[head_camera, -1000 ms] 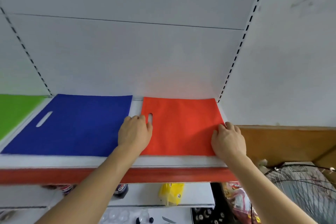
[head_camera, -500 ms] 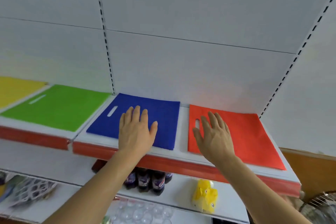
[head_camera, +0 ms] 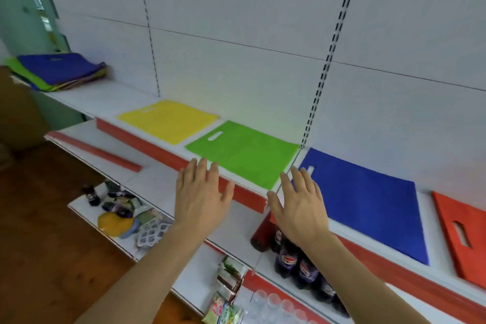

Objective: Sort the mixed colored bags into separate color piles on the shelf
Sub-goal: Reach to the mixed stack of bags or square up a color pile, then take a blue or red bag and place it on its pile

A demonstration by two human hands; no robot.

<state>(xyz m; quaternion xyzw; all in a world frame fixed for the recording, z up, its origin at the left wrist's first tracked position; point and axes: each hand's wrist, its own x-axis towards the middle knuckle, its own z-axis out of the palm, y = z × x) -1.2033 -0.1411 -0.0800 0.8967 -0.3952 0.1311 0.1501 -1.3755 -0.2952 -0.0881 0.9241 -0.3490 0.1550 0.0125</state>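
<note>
Four flat bags lie side by side on the white shelf [head_camera: 110,102]: a yellow bag [head_camera: 168,119], a green bag [head_camera: 244,154], a blue bag [head_camera: 368,202] and an orange-red bag [head_camera: 462,234] at the right edge. A mixed stack of bags [head_camera: 56,71] with a blue one on top sits at the shelf's far left. My left hand [head_camera: 201,196] hovers with fingers spread in front of the green bag, holding nothing. My right hand [head_camera: 299,204] is likewise spread and empty, in front of the blue bag's near left corner.
A red strip [head_camera: 147,143] edges the shelf front. A lower shelf carries dark soda bottles [head_camera: 297,258], clear cups [head_camera: 273,302], snack packets [head_camera: 226,294], a yellow cap [head_camera: 114,221] and a white mesh basket [head_camera: 152,231]. A wooden floor [head_camera: 39,244] lies at lower left.
My view swung left along the shelf, bringing the yellow bag and the mixed stack into sight. Both hands left the orange-red and blue bags and now hover with spread fingers.
</note>
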